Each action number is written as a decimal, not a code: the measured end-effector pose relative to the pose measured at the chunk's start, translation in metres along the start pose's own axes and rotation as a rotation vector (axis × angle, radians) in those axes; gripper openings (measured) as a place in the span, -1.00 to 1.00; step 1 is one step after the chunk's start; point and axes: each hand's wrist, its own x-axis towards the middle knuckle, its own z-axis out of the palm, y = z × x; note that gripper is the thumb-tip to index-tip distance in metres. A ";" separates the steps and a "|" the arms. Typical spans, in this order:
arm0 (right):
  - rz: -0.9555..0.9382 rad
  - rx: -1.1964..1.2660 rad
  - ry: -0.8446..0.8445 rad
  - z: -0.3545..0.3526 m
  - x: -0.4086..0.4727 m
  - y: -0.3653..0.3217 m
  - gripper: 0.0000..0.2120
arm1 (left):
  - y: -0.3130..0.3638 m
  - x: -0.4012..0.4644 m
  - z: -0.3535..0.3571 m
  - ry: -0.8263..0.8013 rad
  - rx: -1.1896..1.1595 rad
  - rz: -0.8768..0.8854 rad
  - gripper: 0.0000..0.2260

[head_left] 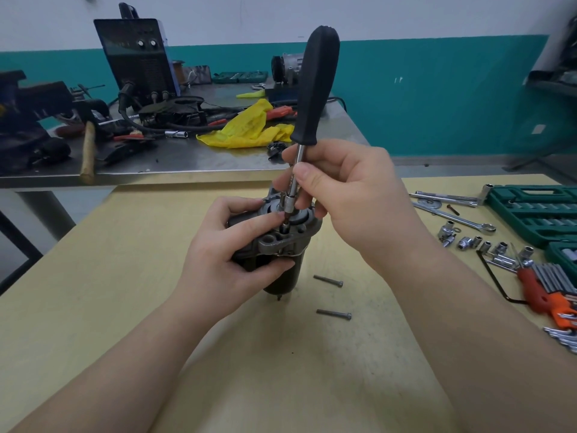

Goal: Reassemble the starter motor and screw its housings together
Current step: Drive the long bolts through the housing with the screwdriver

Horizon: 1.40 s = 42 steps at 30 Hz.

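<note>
1. The starter motor stands upright on the yellow bench, near its middle, with the grey end housing facing up, so the screw holes can be reached from above.
2. The left hand wraps the motor body, its grip clenched round the dark casing and one fingertip resting by the screw hole — likely to steady the motor and guide the tip.
3. The right hand pinches the metal shaft of the black-handled driver low down rather than at the handle, which suits fine aiming more than torque; the tip sits at a hole in the housing.
4. Two long bolts lie loose on the bench just right of the motor, within easy reach, so I judge the fastening only begun.
5. Sockets and a hex key set lie well apart at the right edge.
</note>
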 end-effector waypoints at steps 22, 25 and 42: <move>0.005 0.102 0.073 0.002 0.000 0.009 -0.88 | -0.006 -0.001 0.002 -0.041 0.040 0.001 -0.40; 0.015 0.111 0.040 0.001 0.000 0.008 -0.84 | -0.006 -0.001 0.001 -0.037 0.025 -0.001 -0.45; 0.019 0.111 0.010 -0.002 0.001 0.004 -0.84 | -0.008 -0.002 0.003 -0.026 0.012 0.022 -0.39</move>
